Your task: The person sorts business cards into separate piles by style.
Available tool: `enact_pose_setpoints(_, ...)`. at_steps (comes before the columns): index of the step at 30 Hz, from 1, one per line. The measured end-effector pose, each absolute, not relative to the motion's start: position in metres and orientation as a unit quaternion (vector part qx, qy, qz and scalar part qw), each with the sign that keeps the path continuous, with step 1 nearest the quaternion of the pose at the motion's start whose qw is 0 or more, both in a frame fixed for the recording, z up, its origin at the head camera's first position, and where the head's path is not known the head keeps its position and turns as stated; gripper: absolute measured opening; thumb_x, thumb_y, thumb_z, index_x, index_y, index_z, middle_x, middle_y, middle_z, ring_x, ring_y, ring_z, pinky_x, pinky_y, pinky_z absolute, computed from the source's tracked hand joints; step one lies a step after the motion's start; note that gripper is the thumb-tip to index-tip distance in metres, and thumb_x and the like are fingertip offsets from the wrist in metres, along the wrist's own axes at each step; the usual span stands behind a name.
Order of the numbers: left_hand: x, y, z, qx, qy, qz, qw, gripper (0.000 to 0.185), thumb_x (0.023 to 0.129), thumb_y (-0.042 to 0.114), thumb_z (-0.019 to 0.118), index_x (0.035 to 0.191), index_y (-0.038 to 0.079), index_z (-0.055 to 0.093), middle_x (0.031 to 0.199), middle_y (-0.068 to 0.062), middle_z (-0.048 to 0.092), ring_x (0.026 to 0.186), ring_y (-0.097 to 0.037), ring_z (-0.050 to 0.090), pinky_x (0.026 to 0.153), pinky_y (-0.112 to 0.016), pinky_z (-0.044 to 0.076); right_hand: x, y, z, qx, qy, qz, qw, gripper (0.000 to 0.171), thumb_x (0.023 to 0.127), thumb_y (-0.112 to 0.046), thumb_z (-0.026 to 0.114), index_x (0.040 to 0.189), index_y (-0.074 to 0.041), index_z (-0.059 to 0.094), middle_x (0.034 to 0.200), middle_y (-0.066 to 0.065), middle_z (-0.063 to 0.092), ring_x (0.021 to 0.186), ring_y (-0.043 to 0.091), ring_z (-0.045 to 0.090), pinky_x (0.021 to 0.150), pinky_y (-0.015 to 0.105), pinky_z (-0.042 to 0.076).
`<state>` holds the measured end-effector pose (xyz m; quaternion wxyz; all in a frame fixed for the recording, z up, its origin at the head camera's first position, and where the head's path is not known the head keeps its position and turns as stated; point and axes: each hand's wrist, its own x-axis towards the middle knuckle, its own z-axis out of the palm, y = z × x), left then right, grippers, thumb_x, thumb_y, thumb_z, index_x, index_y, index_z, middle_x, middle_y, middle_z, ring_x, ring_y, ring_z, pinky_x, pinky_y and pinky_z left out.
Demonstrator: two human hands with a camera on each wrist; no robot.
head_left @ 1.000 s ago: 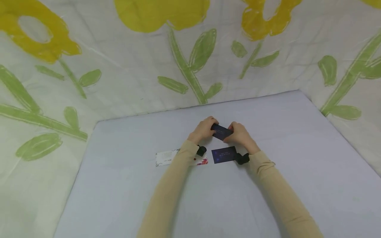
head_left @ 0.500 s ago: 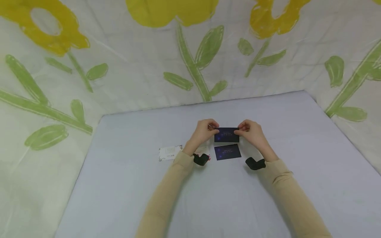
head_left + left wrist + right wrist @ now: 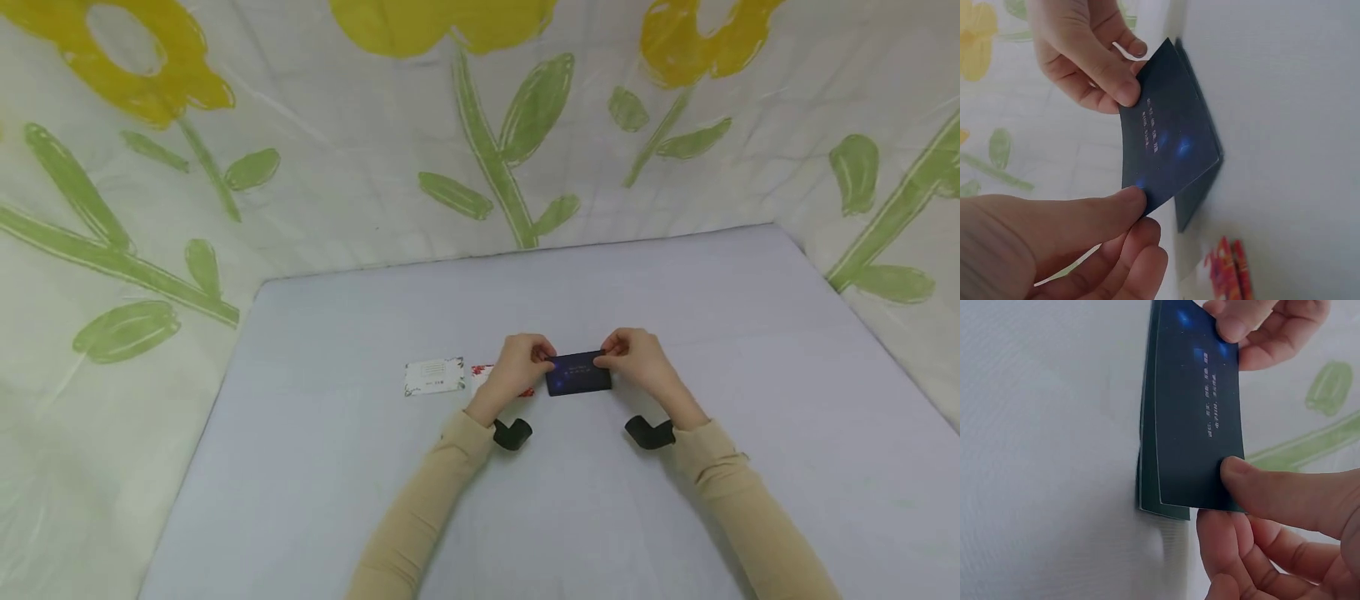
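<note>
Both hands are bringing the dark card [image 3: 578, 372] down onto the matching card [image 3: 1147, 456] lying on the bench [image 3: 675, 283]; left hand [image 3: 519, 367] and right hand [image 3: 637, 360] are each pinching an end, so edges need squaring before the grip is loosening.

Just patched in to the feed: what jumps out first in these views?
Both hands meet mid-table: the left hand and right hand pinch opposite ends of a dark blue card, held just over a second dark card lying on the table. Left of them lie a white card and a red-patterned card. Behind hangs a cloth with big yellow flowers.
</note>
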<state>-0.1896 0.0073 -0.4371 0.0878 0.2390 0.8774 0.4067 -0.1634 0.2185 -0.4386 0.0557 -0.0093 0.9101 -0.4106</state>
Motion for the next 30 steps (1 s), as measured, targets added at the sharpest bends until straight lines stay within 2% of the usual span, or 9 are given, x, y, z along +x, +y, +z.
enact_pose_setpoints(11,-0.186,0.014,-0.447,0.234,0.920,0.309,0.059,0.009,0.082,0.004,0.069,0.091,0.003,0.068,0.083,-0.005,0.063,0.074,-0.013,0.054,0.068,-0.022,0.044,-0.161,0.206,-0.445,-0.041,0.935,-0.353,0.008,0.016,0.078,-0.003,0.071,0.083,0.004,0.058,0.075,0.012,0.059,0.070,0.023,0.055,0.062,0.032,0.043)
enact_pose_setpoints(24,-0.182,0.014,-0.445,0.244,0.933,0.262,0.033,0.005,0.082,0.006,0.068,0.087,0.004,0.067,0.085,-0.006,0.062,0.080,-0.017,0.055,0.074,-0.027,0.045,-0.160,0.200,-0.443,-0.050,0.949,-0.312,0.004,0.016,0.079,-0.006,0.071,0.081,0.003,0.057,0.073,0.012,0.057,0.067,0.024,0.053,0.058,0.035,0.043)
enact_pose_setpoints(30,-0.178,0.007,-0.441,0.255,0.929,0.267,0.023,0.010,0.089,0.010,0.061,0.092,0.004,0.068,0.087,-0.005,0.060,0.080,-0.015,0.054,0.071,-0.024,0.045,-0.156,0.207,-0.440,-0.082,0.949,-0.305,-0.009,0.010,0.086,-0.006,0.062,0.083,0.004,0.064,0.072,0.009,0.061,0.065,0.021,0.053,0.058,0.034,0.043)
